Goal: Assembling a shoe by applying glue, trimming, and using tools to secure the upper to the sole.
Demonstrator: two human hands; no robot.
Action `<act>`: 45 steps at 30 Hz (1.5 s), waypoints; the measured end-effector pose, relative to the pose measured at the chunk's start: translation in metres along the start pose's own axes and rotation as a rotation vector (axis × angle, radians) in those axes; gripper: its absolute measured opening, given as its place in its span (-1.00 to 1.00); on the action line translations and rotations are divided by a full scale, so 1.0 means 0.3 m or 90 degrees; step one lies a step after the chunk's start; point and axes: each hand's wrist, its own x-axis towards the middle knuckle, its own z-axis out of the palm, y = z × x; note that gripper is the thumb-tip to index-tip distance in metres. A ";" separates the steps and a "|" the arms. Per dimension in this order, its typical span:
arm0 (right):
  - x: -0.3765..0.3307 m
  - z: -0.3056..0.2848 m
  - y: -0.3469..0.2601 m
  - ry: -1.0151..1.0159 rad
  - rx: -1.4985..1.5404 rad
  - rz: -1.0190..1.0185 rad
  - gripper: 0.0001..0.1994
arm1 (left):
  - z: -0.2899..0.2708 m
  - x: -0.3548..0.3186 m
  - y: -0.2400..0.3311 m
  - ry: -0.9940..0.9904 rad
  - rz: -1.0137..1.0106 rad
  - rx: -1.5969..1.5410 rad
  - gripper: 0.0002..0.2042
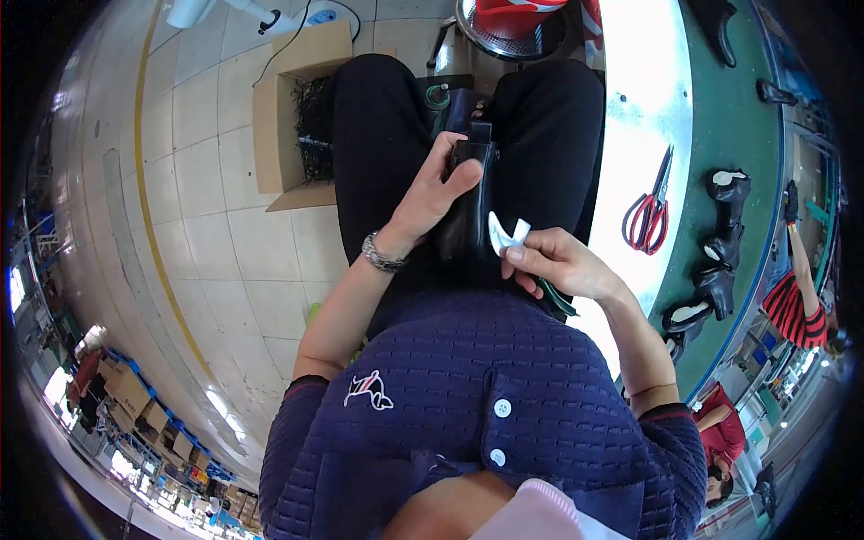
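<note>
A glossy black shoe (pixel 470 211) stands between my thighs, its lower end toward my belly. My left hand (pixel 427 198) is closed round its upper part, thumb across the top and the other fingers partly hidden behind it. Between the thumb and fingers of my right hand (pixel 562 261) is a white curved piece (pixel 506 236), its tip at the side of the shoe. A green-handled tool (pixel 556 297) sticks out below the same hand; its working end is hidden.
On my right runs a metal bench top (pixel 643 117) with red-handled scissors (pixel 650 207). Beyond it, a green belt (pixel 760 135) carries several black shoes (pixel 727 211). An open cardboard box (pixel 270 135) with black stringy stuff stands at left. Ahead is a round stool (pixel 513 45). Other people are at right.
</note>
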 end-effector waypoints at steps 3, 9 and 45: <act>-0.005 0.019 -0.009 -0.036 -0.017 0.036 -0.51 | 0.028 -0.002 -0.010 0.035 -0.009 -0.041 -0.49; -0.011 -0.003 -0.058 -0.049 -0.126 0.059 -0.42 | 0.068 -0.003 -0.001 0.106 0.054 -0.004 -0.59; -0.165 -0.119 0.073 0.310 -0.086 -0.112 -0.24 | 0.133 0.130 -0.073 0.034 -0.153 -0.056 -0.42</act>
